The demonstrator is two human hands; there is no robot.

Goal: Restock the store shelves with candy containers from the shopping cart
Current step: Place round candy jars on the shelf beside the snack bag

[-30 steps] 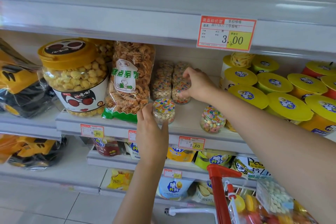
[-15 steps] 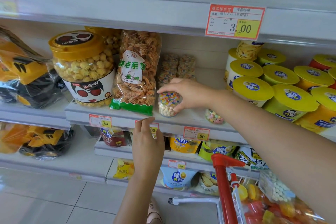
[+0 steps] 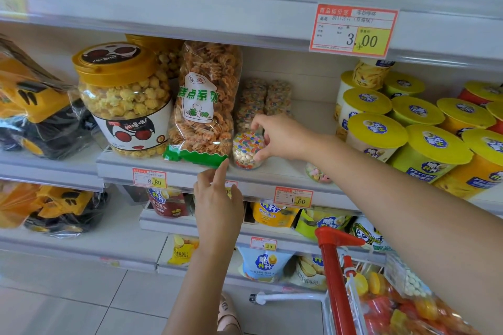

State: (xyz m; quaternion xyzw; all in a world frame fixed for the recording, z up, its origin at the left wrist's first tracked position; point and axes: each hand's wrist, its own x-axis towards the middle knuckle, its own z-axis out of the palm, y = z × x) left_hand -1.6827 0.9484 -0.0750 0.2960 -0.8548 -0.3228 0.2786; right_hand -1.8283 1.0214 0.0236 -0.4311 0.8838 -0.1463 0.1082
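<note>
A small clear candy container point(image 3: 247, 150) with a speckled lid stands near the front of the middle shelf point(image 3: 275, 173). My right hand point(image 3: 280, 136) grips it from the right, fingers curled over its lid and side. Behind it stand stacked candy containers point(image 3: 265, 98) of the same kind. Another small container point(image 3: 315, 173) sits further right, partly hidden by my right forearm. My left hand point(image 3: 217, 196) hovers below the shelf edge, index finger raised toward the green bag bottom, holding nothing. The red shopping cart point(image 3: 336, 266) with candy bags is at lower right.
A large popcorn jar point(image 3: 123, 100) and a bag of orange twisted snacks point(image 3: 205, 106) stand left of the container. Yellow-lidded snack tubs point(image 3: 408, 133) fill the right side. Price tags line the shelf edges. Bagged toy trucks point(image 3: 35, 106) lie at left.
My right hand left the back stack and took hold of the front container. My left hand let go of that container and dropped below the shelf edge.
</note>
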